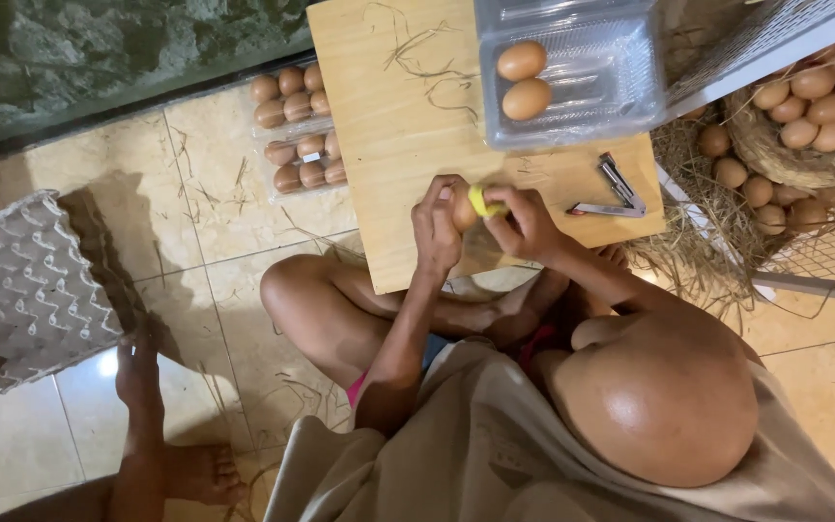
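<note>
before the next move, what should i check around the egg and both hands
1. Egg gripped in left hand: ok.
2. Yellow pad pinched in right hand, against the egg: ok.
3. Egg's shell clean and uncracked: cannot tell, fingers cover it.
4. Clear tray open, two eggs in, cups free: ok.
5. Stapler lying on wooden board, apart from both hands: ok.

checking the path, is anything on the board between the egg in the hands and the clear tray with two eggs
Nothing visible. The hands hold the egg over the wooden board; only bare board and thin straw lie before the clear tray. The stapler sits off to the side.
</note>
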